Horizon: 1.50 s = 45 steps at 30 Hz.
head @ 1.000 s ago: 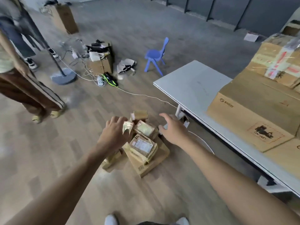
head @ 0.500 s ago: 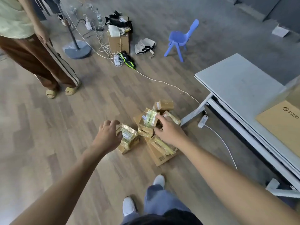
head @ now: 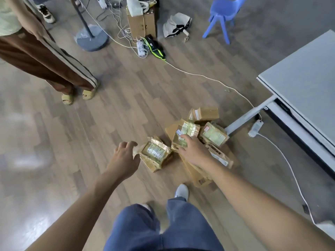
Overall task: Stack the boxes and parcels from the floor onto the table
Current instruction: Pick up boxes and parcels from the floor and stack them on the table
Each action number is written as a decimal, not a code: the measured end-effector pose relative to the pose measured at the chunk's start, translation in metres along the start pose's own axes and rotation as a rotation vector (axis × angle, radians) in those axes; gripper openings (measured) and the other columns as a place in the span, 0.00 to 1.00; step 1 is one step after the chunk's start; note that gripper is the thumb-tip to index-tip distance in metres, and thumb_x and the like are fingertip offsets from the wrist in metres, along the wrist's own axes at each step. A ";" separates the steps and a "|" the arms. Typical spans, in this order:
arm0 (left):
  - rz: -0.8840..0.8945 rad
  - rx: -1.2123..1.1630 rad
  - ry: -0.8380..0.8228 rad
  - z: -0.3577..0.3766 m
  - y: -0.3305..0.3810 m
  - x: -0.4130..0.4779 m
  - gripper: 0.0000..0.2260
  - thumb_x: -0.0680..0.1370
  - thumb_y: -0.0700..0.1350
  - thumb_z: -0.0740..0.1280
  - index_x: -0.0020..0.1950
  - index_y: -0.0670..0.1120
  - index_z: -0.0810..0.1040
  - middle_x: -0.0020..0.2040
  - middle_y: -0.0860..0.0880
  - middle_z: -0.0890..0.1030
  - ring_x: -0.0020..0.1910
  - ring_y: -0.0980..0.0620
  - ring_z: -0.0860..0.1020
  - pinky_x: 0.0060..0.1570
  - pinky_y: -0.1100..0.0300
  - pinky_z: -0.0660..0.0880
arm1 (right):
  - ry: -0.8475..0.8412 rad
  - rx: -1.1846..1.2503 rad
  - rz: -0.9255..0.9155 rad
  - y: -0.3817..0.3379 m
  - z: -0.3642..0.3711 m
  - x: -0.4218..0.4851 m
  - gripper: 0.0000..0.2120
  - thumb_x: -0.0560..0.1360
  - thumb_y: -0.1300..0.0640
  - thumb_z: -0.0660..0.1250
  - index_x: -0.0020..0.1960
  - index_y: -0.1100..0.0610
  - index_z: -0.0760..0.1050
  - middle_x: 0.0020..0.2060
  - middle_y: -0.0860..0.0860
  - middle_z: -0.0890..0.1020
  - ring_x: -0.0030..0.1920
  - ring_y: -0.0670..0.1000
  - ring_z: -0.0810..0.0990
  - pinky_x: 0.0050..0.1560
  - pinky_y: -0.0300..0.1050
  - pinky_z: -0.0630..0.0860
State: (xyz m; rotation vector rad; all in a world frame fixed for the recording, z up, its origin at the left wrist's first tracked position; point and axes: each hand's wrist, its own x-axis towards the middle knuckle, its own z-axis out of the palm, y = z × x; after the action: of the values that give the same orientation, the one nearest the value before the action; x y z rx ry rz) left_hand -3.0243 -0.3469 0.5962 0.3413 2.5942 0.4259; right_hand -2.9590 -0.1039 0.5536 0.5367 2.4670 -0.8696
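Several small taped cardboard parcels lie in a heap on the wooden floor by the table leg. My left hand (head: 125, 158) hovers with spread, relaxed fingers just left of a loose parcel (head: 155, 154) and holds nothing. My right hand (head: 193, 150) reaches onto the heap, its fingers touching a taped parcel (head: 186, 132); whether they grip it is unclear. More parcels lie behind: one with a label (head: 213, 134) and a plain brown one (head: 205, 113). A flat box (head: 198, 175) lies under them. The grey table (head: 304, 78) stands at the right.
A person in brown trousers (head: 47, 57) stands at the left. A lamp base (head: 91, 38), cables, a power strip (head: 255, 128), an open carton (head: 142, 20) and a blue child's chair (head: 223, 13) are on the floor. A white cable (head: 208, 77) runs to the table.
The view has tilted down and closer to the floor. Both hands have lowered toward the heap; my right hand now lies on the taped parcel and my left is beside the loose one.
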 end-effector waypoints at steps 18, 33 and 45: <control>0.079 0.131 -0.449 0.201 -0.128 0.270 0.18 0.79 0.44 0.59 0.69 0.48 0.67 0.68 0.45 0.68 0.64 0.43 0.71 0.59 0.53 0.68 | 0.017 0.374 0.366 0.069 0.258 0.184 0.21 0.80 0.48 0.58 0.72 0.50 0.65 0.63 0.51 0.77 0.56 0.50 0.77 0.49 0.43 0.70; -0.165 -0.170 -0.388 0.357 -0.203 0.354 0.12 0.78 0.47 0.62 0.61 0.53 0.71 0.53 0.47 0.79 0.45 0.51 0.78 0.37 0.61 0.72 | -0.012 0.879 0.497 0.138 0.410 0.271 0.21 0.78 0.46 0.61 0.70 0.45 0.65 0.62 0.44 0.77 0.50 0.42 0.75 0.46 0.38 0.72; -0.172 -0.422 -0.449 0.263 -0.136 0.261 0.15 0.74 0.34 0.69 0.57 0.48 0.74 0.45 0.46 0.78 0.31 0.55 0.81 0.26 0.66 0.75 | 0.080 0.818 0.547 0.111 0.316 0.163 0.15 0.80 0.43 0.58 0.59 0.53 0.68 0.45 0.46 0.77 0.42 0.45 0.77 0.39 0.41 0.74</control>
State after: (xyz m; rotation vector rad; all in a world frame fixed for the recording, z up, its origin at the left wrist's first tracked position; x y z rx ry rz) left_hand -3.1367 -0.3283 0.2184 0.0546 2.0158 0.7244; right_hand -2.9435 -0.1994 0.1937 1.4483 1.7671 -1.5916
